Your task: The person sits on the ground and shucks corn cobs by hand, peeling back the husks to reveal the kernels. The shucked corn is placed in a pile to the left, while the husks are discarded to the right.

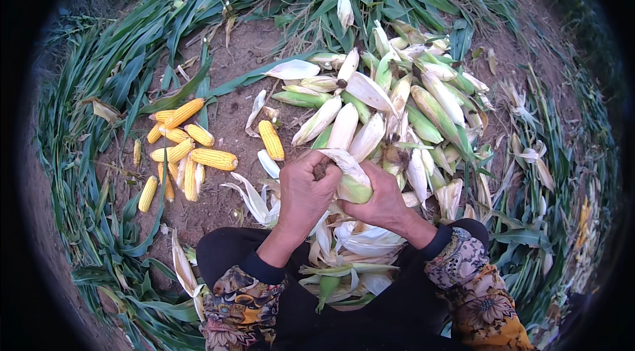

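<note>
Between my hands is an ear of corn in its husk (355, 186), pale with a green end. My left hand (306, 191) pinches its husk near the brown silk, thumb and fingers closed together. My right hand (381, 196) is wrapped around the ear's other side. Just beyond lies a heap of unhusked corn ears (426, 98), green and cream. Stripped husks (367, 239) lie between my knees, below my hands. One bare yellow corn cob (271, 140) rests on the soil to the left of the heap. Farther left, several bare yellow cobs (214, 158) form a loose pile.
Cut green corn stalks and leaves (134, 68) curve around the left and far sides of the bare soil (233, 128). More stalks with dry husks (533, 232) lie at the right. A loose dry husk (183, 264) is beside my left knee.
</note>
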A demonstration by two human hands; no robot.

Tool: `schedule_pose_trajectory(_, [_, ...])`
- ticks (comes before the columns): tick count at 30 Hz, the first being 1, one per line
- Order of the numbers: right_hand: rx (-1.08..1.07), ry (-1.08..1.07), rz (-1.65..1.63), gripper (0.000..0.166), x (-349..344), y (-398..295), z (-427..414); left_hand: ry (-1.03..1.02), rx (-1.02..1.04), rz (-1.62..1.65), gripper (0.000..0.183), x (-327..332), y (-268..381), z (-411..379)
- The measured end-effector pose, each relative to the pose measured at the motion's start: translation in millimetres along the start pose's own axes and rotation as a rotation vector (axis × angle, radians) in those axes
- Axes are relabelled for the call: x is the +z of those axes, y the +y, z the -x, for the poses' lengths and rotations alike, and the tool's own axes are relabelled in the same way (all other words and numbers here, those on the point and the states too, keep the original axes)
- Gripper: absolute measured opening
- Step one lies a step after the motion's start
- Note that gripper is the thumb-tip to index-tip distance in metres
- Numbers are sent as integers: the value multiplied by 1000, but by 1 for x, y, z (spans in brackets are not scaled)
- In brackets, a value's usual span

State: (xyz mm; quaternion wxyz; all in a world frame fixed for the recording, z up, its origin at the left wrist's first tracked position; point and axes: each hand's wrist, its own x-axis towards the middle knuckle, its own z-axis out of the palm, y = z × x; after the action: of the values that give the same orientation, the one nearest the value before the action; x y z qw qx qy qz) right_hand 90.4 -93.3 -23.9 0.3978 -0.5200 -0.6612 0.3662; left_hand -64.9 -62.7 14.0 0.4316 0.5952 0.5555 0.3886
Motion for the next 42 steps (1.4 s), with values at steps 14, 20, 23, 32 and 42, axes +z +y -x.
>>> schedule_pose_trajectory(14, [294,-112,-617,52,-34,1,5,-143,-147,513,39,-1,-5,21])
schedule_pose_trajectory(20, [333,-210,-669,59,-23,3,7,-115,337,-107,32,14,-11,20])
schedule_pose_trajectory(23, [311,-149,-779,56,-11,-1,8,-31,261,-87,22,15,-17,17])
schedule_pose_trajectory(32, [296,245,-541,31,-13,28,-26,-128,394,-311,12,51,-19,34])
schedule_pose_trajectory(42, [344,569,-854,24,-66,34,-48,-250,578,-246,10,51,5,40])
